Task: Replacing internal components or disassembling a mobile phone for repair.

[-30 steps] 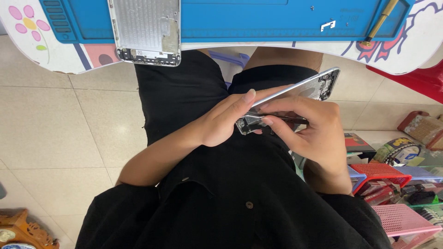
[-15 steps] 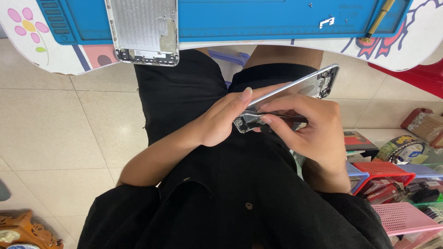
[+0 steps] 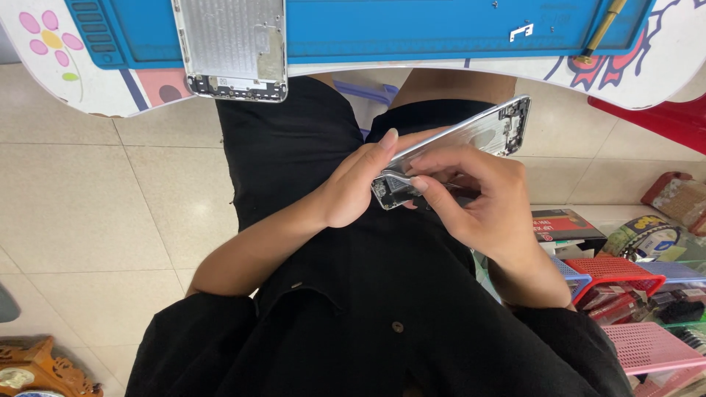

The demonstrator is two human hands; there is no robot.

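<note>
Left hand (image 3: 353, 187) closed around the phone shell (image 3: 471, 140) (tilted, over the lap); right hand (image 3: 478, 198) pinches at its lower end. Second shell (image 3: 232, 48) lies on the table (image 3: 412, 29).

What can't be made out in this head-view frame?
- Lower end of the silver phone housing: covered by the left hand and right hand.
- What the right fingers pinch: too small.
- Second housing on the blue mat: cut by the top edge.

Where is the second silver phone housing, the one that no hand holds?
In the head view, the second silver phone housing lies upper left on the blue mat, its lower end overhanging the table edge.
</note>
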